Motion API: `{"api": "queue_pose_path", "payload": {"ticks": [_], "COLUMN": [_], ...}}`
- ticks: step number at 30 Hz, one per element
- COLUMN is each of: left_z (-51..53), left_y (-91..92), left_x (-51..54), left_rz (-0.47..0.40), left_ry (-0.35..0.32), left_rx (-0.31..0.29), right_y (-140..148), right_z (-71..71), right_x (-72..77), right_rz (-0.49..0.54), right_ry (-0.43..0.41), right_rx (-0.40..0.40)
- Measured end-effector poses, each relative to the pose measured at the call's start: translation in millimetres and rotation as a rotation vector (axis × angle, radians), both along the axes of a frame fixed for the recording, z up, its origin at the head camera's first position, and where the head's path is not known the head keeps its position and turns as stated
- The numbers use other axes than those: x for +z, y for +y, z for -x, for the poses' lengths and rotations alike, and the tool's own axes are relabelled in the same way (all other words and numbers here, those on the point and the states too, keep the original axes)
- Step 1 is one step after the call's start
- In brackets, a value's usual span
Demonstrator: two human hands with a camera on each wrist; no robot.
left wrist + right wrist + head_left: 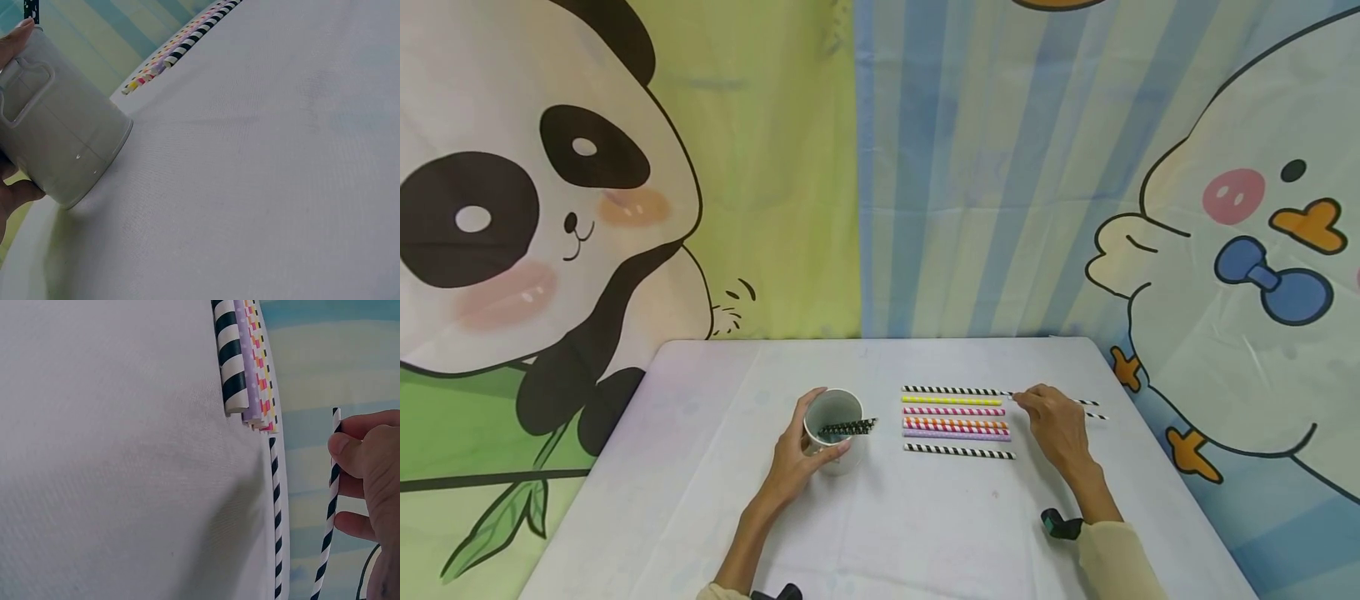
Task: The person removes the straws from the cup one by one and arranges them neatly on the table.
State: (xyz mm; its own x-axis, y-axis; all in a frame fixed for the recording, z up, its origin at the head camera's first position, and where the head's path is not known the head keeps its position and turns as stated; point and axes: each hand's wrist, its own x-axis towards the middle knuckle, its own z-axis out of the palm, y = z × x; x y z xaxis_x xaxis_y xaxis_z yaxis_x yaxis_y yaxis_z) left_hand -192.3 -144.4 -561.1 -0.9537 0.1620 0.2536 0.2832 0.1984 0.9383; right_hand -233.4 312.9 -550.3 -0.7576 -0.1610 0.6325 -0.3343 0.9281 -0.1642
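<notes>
My left hand (792,467) grips a white cup (81,131) with a side handle, tilted in the left wrist view. Black straws with a pale pattern (856,427) lean inside it and stick out over the rim. Between thumb and fingertips, my right hand (1057,423) pinches a thin black-and-white striped straw (327,531), held above the table. Beside that hand, another black-and-white striped straw (277,519) lies on the table, partly hidden by the hand in the head view.
On the white table (940,525), between the hands, lie a yellow straw (951,400), pink-red and orange patterned ones, a lilac straw (958,435) and a thicker black-and-white straw (958,452). Another striped straw (955,390) lies farthest back. A printed cloth (985,167) hangs behind.
</notes>
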Motion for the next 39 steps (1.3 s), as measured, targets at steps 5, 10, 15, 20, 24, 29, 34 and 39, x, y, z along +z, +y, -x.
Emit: {"api": "queue_pose_path", "payload": {"ticks": [5, 10, 15, 20, 24, 29, 34, 39], "left_z": [0.0, 0.0, 0.4, 0.2, 0.7, -0.5, -0.4, -0.3], "left_y": [0.3, 0.1, -0.1, 0.1, -0.3, -0.2, 0.1, -0.5], "left_x": [-0.5, -1.0, -0.5, -0.4, -1.4, -1.2, -1.1, -1.1], "left_rz": [-0.001, -0.003, 0.001, 0.003, 0.009, 0.011, 0.009, 0.008], "left_ry": [-0.005, 0.004, 0.011, 0.002, 0.002, -0.003, -0.006, -0.005], "left_rx": [0.003, -0.002, -0.001, -0.002, -0.004, 0.0, 0.004, 0.004], "right_y": [3, 6, 7, 8, 8, 9, 9, 10], "right_z": [2.0, 5.2, 8.5, 11.6, 14.0, 16.1, 18.1, 19.7], "right_x": [-6.3, -11.4, -15.3, -18.5, -21.2, -23.8, -24.9, -25.2], "right_rz": [-0.006, -0.007, -0.006, -0.005, -0.001, -0.004, -0.011, -0.022], "right_ry": [-0.035, -0.081, -0.105, -0.131, -0.14, -0.161, -0.168, -0.202], "right_rx": [-0.007, -0.026, -0.032, -0.033, -0.037, -0.039, -0.037, -0.034]}}
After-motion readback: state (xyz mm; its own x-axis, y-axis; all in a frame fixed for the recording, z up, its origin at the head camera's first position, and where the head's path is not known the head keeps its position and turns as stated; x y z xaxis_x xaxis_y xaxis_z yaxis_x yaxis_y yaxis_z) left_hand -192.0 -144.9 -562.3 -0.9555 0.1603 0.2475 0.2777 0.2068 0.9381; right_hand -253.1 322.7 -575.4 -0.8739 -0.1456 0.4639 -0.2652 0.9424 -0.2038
